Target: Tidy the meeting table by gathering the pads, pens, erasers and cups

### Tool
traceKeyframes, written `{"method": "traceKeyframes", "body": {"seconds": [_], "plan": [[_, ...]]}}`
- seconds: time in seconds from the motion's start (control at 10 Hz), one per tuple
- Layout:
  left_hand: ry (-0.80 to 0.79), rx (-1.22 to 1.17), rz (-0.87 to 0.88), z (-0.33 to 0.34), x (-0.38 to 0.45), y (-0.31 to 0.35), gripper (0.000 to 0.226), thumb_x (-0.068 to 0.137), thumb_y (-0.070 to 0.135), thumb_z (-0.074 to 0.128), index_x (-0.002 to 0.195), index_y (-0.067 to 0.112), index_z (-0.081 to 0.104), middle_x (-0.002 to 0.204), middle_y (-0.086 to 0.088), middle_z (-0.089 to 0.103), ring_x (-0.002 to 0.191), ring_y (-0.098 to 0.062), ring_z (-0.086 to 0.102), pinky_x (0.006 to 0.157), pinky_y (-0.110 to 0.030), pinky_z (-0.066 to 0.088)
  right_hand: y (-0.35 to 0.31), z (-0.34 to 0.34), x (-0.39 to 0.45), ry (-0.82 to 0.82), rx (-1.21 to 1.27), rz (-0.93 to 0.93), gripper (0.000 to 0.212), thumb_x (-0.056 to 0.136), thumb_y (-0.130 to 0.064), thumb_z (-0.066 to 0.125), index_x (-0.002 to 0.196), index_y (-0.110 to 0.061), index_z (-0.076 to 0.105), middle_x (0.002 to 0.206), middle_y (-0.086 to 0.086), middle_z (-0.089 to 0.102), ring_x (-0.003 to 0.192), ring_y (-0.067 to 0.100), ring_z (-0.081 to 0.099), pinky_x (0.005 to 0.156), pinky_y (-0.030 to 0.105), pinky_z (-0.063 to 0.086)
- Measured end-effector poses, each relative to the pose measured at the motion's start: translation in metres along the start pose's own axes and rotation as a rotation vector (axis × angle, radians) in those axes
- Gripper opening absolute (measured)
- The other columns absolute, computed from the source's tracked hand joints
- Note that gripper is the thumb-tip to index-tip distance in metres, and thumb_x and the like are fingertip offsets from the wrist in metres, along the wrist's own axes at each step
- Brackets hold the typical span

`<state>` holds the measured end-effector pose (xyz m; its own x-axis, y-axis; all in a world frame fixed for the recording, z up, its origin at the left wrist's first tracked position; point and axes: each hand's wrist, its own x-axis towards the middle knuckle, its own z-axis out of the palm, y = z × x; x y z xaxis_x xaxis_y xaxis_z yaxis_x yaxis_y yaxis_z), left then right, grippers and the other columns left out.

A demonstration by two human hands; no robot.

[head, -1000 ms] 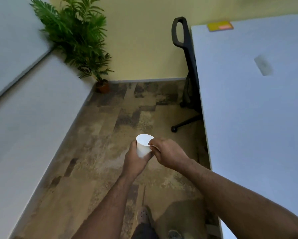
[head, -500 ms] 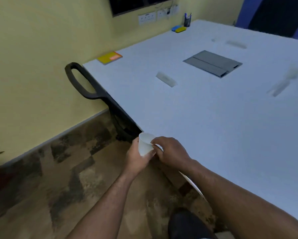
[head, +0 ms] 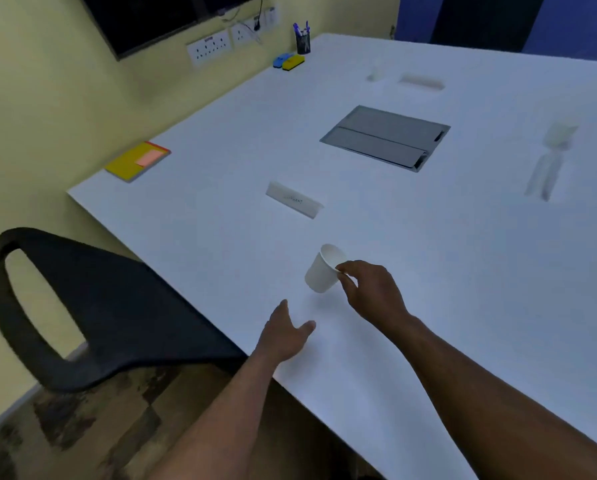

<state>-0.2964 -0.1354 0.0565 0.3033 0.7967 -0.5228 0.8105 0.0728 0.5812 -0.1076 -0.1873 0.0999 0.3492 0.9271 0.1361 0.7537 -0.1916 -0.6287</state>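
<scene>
My right hand [head: 369, 289] pinches the rim of a white paper cup [head: 323, 270], tilted just above the white meeting table [head: 463, 271] near its front edge. My left hand [head: 283, 336] hovers open below and left of the cup, holding nothing. A yellow pad with a pink sticky note [head: 138, 160] lies at the table's left corner. A blue eraser [head: 281, 59] and a yellow eraser [head: 293, 62] sit at the far edge beside a black pen holder [head: 303, 41] with several pens. Another white cup [head: 559, 135] stands blurred at the right.
A black office chair [head: 93, 306] stands against the table's left edge. A white name plate [head: 293, 202] lies mid-table, a second one [head: 421, 82] farther back beside a small white object [head: 375, 75]. A grey cable hatch [head: 385, 137] is set into the tabletop. Wall sockets [head: 210, 46] are behind.
The view swung from the floor to the table. Both hands held the cup before; now my left hand has let go and dropped back, while my right hand carries the cup over the tabletop.
</scene>
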Motion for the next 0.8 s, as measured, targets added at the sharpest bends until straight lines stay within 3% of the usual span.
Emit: {"method": "traceKeyframes", "body": {"seconds": [0.1, 0.3, 0.6, 0.8], "plan": [[-0.111, 0.309, -0.025, -0.013, 0.062, 0.002, 0.09, 0.09, 0.05, 0.058, 0.155, 0.014, 0.006, 0.163, -0.01, -0.002, 0.15, -0.028, 0.006, 0.119, -0.039, 0.016, 0.029, 0.015, 0.061, 0.032, -0.098, 0.101, 0.023, 0.094, -0.023, 0.054, 0.11, -0.021, 0.07, 0.11, 0.004, 0.071, 0.099, 0.029, 0.064, 0.079, 0.039, 0.053], [-0.191, 0.59, 0.005, -0.014, 0.118, 0.003, 0.095, 0.086, 0.049, 0.063, 0.155, 0.019, 0.005, 0.163, -0.001, -0.01, 0.149, -0.034, 0.002, 0.115, -0.052, 0.025, 0.065, 0.037, 0.135, 0.063, -0.205, 0.263, 0.026, 0.094, -0.018, 0.048, 0.107, -0.017, 0.071, 0.109, 0.009, 0.069, 0.099, 0.033, 0.061, 0.077, 0.038, 0.051], [-0.2, 0.689, 0.053, -0.018, 0.141, -0.001, 0.112, 0.075, 0.057, 0.07, 0.154, 0.029, -0.004, 0.162, 0.004, -0.016, 0.147, -0.041, -0.002, 0.107, -0.051, 0.035, 0.076, 0.063, 0.196, -0.014, -0.37, 0.302, 0.031, 0.093, -0.013, 0.045, 0.109, -0.022, 0.071, 0.107, 0.01, 0.068, 0.098, 0.034, 0.059, 0.074, 0.033, 0.043], [-0.187, 0.717, 0.108, -0.024, 0.145, -0.005, 0.111, 0.074, 0.064, 0.066, 0.154, 0.031, -0.004, 0.162, 0.005, -0.015, 0.147, -0.043, -0.001, 0.104, -0.051, 0.039, 0.078, 0.071, 0.184, 0.024, -0.468, 0.264, 0.04, 0.09, -0.017, 0.056, 0.13, -0.024, 0.057, 0.14, 0.002, 0.053, 0.11, 0.031, 0.057, 0.085, 0.038, 0.045]]}}
